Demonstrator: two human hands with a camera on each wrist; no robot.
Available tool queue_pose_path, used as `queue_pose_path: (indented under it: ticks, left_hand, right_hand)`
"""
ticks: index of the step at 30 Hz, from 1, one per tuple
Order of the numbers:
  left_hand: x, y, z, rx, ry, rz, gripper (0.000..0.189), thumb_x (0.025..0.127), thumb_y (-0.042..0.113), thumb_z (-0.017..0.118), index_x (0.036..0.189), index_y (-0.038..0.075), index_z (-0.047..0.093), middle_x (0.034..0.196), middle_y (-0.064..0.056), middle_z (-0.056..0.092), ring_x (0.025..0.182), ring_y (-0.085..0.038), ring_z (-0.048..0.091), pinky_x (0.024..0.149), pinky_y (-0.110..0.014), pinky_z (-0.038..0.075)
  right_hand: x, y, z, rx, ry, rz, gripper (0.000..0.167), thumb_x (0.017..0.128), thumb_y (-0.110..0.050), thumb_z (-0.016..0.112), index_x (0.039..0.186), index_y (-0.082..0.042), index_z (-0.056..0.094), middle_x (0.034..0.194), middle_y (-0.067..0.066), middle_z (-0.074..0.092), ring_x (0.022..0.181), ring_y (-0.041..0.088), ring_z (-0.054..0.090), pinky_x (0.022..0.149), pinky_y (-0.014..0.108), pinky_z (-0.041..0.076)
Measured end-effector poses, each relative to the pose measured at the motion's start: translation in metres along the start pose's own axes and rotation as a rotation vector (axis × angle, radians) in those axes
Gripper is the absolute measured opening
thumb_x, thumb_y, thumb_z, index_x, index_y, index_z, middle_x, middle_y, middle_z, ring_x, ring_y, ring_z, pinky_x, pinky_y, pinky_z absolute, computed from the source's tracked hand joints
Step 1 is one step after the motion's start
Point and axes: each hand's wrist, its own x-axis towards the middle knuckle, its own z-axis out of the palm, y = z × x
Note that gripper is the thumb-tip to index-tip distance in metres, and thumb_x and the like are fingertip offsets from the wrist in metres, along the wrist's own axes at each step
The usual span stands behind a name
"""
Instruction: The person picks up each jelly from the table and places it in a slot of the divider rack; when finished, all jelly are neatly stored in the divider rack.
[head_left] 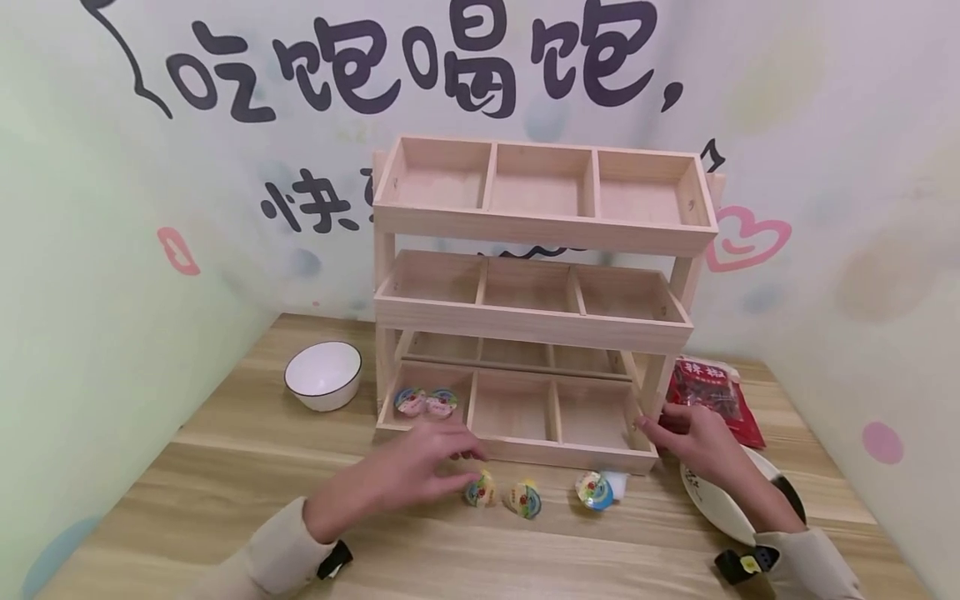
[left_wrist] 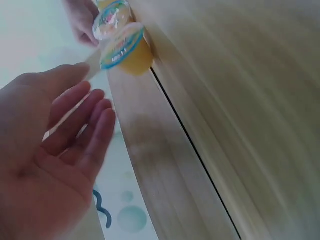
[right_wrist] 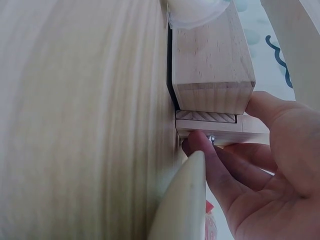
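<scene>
i see two pinkish cups [head_left: 441, 404] in the rack [head_left: 525, 327], bottom-left bin [head_left: 442, 377], likely grouped by kind. the left grip [head_left: 423, 467], loosely curved and empty, is beside two yellow cups [head_left: 525, 498] on the tabletop [head_left: 600, 550], seemingly ready for one; they're glossy with blue-printed lids. past a pale cup [head_left: 596, 490], the right grip [head_left: 701, 442] pinches the rack's corner, likely steadying it.
</scene>
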Motion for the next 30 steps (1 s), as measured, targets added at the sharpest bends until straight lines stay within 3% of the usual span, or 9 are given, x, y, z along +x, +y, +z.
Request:
queue_pose_path:
  ticks: [6, 12, 18, 25, 30]
  left_hand:
    - [0.003, 0.000, 0.012, -0.052, -0.116, -0.006, 0.014, 0.102, 0.015, 0.076, 0.115, 0.009, 0.078, 0.114, 0.000, 0.079, 0.106, -0.010, 0.073, 0.094, -0.021, 0.059]
    - [0.004, 0.000, 0.017, -0.083, -0.101, -0.010, 0.020, 0.106, 0.013, 0.070, 0.125, 0.009, 0.076, 0.121, 0.000, 0.078, 0.108, -0.005, 0.071, 0.094, -0.021, 0.058]
    - [0.007, 0.001, 0.020, -0.099, -0.109, -0.023, 0.025, 0.108, 0.007, 0.064, 0.131, 0.007, 0.074, 0.130, -0.003, 0.077, 0.119, -0.010, 0.071, 0.102, -0.027, 0.059]
    - [0.007, 0.008, 0.020, -0.075, -0.161, -0.119, 0.033, 0.106, 0.030, 0.072, 0.133, 0.012, 0.075, 0.134, 0.000, 0.075, 0.127, -0.013, 0.068, 0.111, -0.033, 0.055]
    - [0.007, 0.012, 0.020, -0.054, -0.177, -0.169, 0.032, 0.103, 0.031, 0.075, 0.132, 0.019, 0.077, 0.132, 0.004, 0.070, 0.121, -0.012, 0.064, 0.106, -0.034, 0.054]
  right_hand:
    - [0.000, 0.000, 0.000, 0.014, 0.001, 0.008, 0.069, 0.103, -0.052, 0.071, 0.147, 0.001, 0.064, 0.132, 0.025, 0.075, 0.111, 0.035, 0.077, 0.089, 0.051, 0.066]
    - [0.001, -0.001, -0.001, 0.025, 0.004, 0.005, 0.069, 0.103, -0.052, 0.071, 0.147, 0.001, 0.065, 0.131, 0.025, 0.076, 0.110, 0.034, 0.078, 0.088, 0.050, 0.066]
    - [0.001, 0.001, -0.001, 0.010, 0.003, 0.019, 0.071, 0.103, -0.054, 0.071, 0.147, 0.001, 0.064, 0.130, 0.024, 0.076, 0.108, 0.032, 0.077, 0.088, 0.049, 0.066]
    - [0.000, 0.001, -0.001, 0.009, 0.001, 0.004, 0.068, 0.103, -0.051, 0.071, 0.146, 0.002, 0.065, 0.128, 0.024, 0.077, 0.106, 0.031, 0.077, 0.087, 0.051, 0.066]
    - [0.000, 0.002, 0.000, 0.008, 0.006, 0.005, 0.068, 0.103, -0.051, 0.072, 0.145, 0.002, 0.065, 0.128, 0.024, 0.077, 0.105, 0.029, 0.077, 0.086, 0.049, 0.066]
